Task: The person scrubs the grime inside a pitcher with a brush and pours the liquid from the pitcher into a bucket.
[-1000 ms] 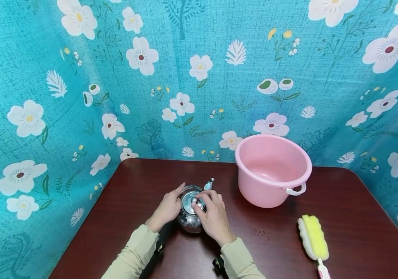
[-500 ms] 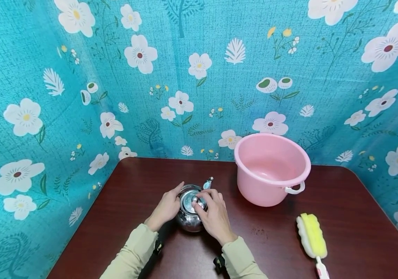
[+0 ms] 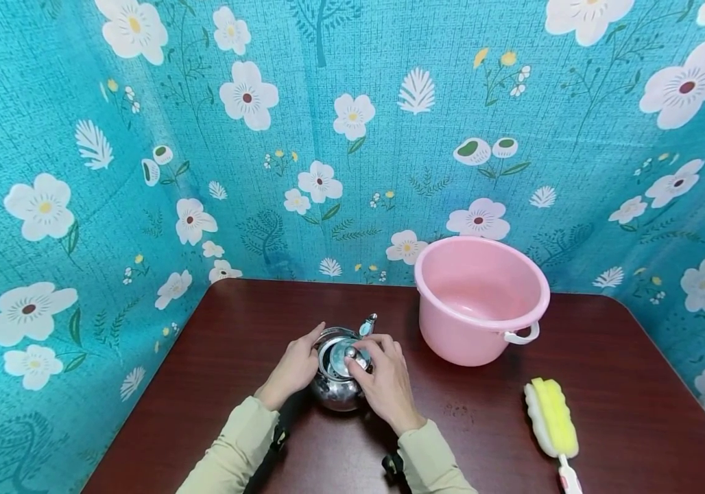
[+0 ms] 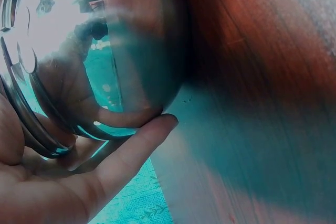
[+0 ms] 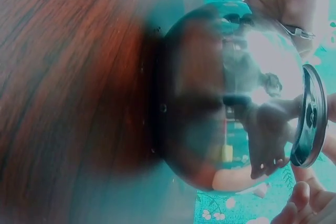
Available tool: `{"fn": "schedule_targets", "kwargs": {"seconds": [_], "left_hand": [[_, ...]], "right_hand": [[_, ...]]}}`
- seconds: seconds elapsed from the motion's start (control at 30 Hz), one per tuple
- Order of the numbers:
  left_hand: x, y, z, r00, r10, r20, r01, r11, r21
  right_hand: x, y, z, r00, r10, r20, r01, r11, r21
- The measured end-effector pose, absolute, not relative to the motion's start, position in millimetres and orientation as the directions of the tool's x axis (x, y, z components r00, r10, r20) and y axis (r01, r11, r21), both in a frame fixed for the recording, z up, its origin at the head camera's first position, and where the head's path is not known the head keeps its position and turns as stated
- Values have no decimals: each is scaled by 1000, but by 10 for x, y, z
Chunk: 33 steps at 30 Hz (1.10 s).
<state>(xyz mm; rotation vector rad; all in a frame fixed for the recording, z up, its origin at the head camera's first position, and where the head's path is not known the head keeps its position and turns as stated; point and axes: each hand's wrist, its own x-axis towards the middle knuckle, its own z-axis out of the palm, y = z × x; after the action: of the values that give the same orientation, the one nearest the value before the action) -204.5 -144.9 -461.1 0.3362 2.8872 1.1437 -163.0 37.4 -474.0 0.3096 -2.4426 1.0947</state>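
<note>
A shiny metal teapot (image 3: 335, 396) stands upright on the dark red-brown table, its spout (image 3: 367, 325) pointing away to the back right. My left hand (image 3: 293, 370) holds the pot's left side; in the left wrist view one finger (image 4: 139, 145) lies along the round body. With thumb and fingers, my right hand (image 3: 386, 384) pinches the knob of the lid (image 3: 340, 363). The lid sits off-centre to the right, leaving a dark crescent of the pot's mouth visible on the left. In the right wrist view the lid (image 5: 315, 116) is tilted at the rim.
A pink plastic bucket (image 3: 429, 322) with a white handle stands at the back right. A yellow and white sponge brush (image 3: 553, 415) lies at the front right. Behind the table (image 3: 247, 309) hangs a blue flowered cloth (image 3: 377, 192).
The lid was seated on the teapot's mouth; my right hand has shifted it slightly to the right, opening a gap on the left. My left hand stays in place on the pot.
</note>
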Motion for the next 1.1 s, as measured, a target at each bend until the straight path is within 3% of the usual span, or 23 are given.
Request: {"fn": "schedule_targets", "kwargs": {"seconds": [0.5,1.1], "left_hand": [[-2041,-1457,-4605,-979,198,47,174,697,695],[-2028,-1439,-4596,-980,195,30,158,686,711]], "right_hand": [[-1608,589,-4670,-860,36,509,-365,653,-664],[-1560,1006,-4667,-887,113,448,-262,676,-689]]}}
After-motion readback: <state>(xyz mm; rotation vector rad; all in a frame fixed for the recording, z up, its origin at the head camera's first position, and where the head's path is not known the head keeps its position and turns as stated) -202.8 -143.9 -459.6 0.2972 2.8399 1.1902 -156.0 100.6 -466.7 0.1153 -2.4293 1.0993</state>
